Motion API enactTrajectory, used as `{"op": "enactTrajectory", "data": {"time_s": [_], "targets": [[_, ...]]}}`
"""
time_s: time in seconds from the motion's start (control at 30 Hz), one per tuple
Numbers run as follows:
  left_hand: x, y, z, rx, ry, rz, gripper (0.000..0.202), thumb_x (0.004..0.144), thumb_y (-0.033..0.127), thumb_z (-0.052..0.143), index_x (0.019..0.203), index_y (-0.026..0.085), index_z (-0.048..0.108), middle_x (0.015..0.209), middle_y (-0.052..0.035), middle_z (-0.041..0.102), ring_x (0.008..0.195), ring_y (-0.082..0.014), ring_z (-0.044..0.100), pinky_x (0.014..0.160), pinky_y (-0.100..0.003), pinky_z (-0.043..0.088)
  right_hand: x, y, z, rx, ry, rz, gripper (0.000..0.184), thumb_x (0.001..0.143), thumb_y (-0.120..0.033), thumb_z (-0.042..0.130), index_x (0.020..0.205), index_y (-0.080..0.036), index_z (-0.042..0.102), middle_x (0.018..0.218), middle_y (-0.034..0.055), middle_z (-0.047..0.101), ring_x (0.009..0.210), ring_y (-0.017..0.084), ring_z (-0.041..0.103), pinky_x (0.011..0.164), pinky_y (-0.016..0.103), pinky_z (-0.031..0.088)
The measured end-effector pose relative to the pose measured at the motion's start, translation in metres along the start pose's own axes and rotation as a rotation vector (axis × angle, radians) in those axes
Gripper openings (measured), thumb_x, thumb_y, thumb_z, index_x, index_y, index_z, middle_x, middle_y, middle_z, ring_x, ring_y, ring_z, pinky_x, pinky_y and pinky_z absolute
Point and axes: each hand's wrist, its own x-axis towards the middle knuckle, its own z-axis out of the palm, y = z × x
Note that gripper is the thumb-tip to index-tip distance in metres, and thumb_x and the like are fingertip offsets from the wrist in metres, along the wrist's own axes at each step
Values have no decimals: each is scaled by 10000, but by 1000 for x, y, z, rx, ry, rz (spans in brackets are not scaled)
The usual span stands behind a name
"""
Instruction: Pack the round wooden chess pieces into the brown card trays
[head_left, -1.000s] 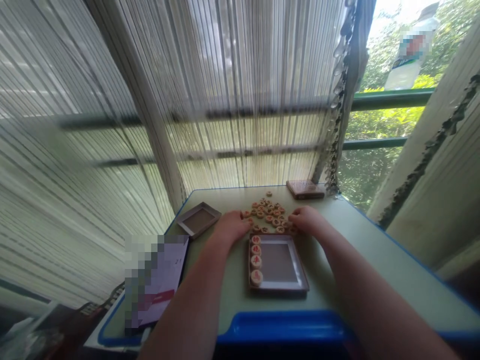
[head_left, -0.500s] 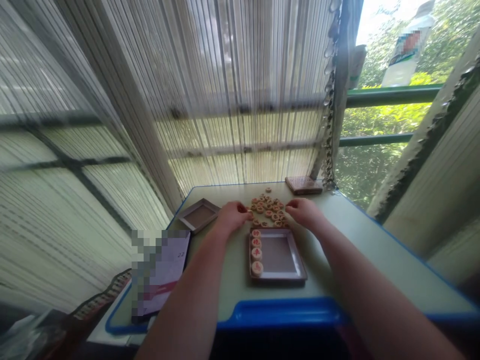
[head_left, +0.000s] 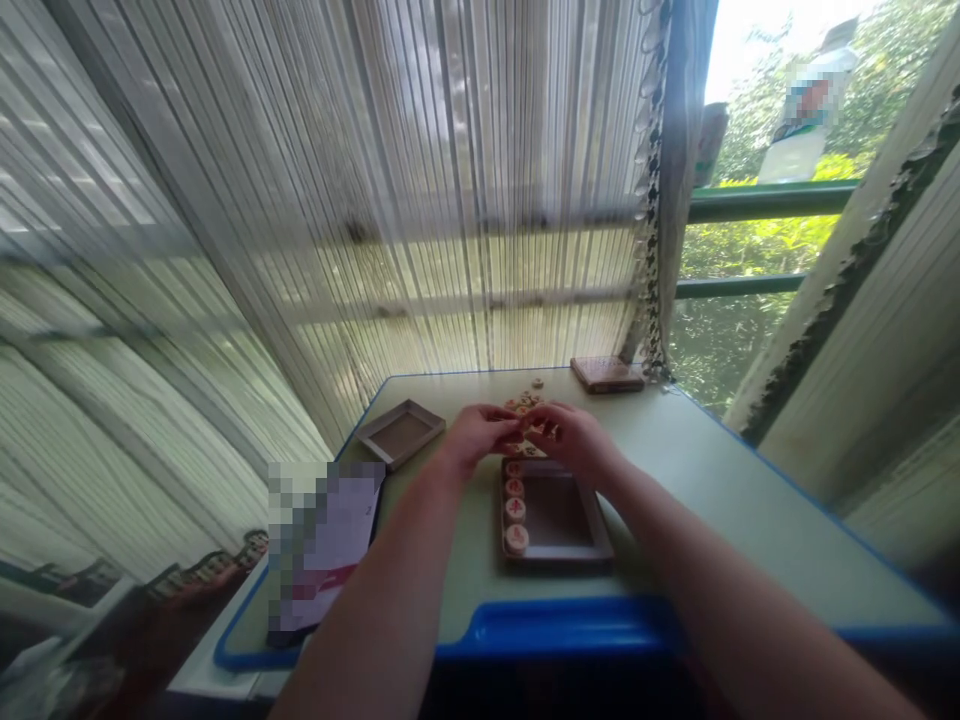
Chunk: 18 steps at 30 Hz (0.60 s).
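My left hand (head_left: 484,432) and my right hand (head_left: 574,430) meet over a pile of round wooden Chinese chess pieces (head_left: 529,400), their fingertips close together or touching. The left fingers are closed in a pinch; the right fingers are curled in, and what lies between the fingertips is hidden. Just in front stands an open shallow box (head_left: 559,550). Along its left side runs a column of pieces with red characters, the nearest being a red-marked piece (head_left: 516,540). My right hand and wrist cover the box's far right corner and much of the pile.
A matching shallow lid (head_left: 405,432) lies at the left, with a tablet-like screen (head_left: 337,540) nearer me. A flat brown box (head_left: 607,374) sits at the table's far edge. The pale table has a blue rim (head_left: 577,625). String curtains (head_left: 465,200) hang behind; a bottle (head_left: 806,110) stands on the window rail.
Both hands have come inward from the two sides of the pile until they meet over it. The pieces in the box look unchanged.
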Motion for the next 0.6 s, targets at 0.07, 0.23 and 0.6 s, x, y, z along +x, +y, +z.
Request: {"op": "enactTrajectory", "data": {"time_s": [0.07, 0.23, 0.6], "targets": [[-1, 1, 0, 28, -35, -4, 217, 615, 209, 734, 775, 88, 651, 678, -68, 666, 642, -154, 643, 508, -207, 518, 0, 1, -1, 6, 16, 20, 147, 725, -220, 608, 865, -199, 647, 836, 35, 634, 688, 119, 574, 652, 232, 466], [-2, 1, 0, 72, -96, 20, 304, 604, 202, 740, 875, 103, 643, 738, -77, 676, 693, -174, 651, 514, -218, 514, 1, 2, -2, 52, 5, 75, 179, 744, -248, 579, 893, -179, 651, 852, 53, 635, 663, 115, 577, 626, 226, 470], [-2, 2, -4, 294, -125, 124, 391, 627, 299, 723, 947, 97, 625, 721, -70, 655, 600, -135, 612, 446, -187, 438, 2, 1, -7, 54, -30, 125, 215, 715, -304, 604, 875, -170, 657, 826, 51, 653, 658, 117, 557, 634, 233, 451]]}}
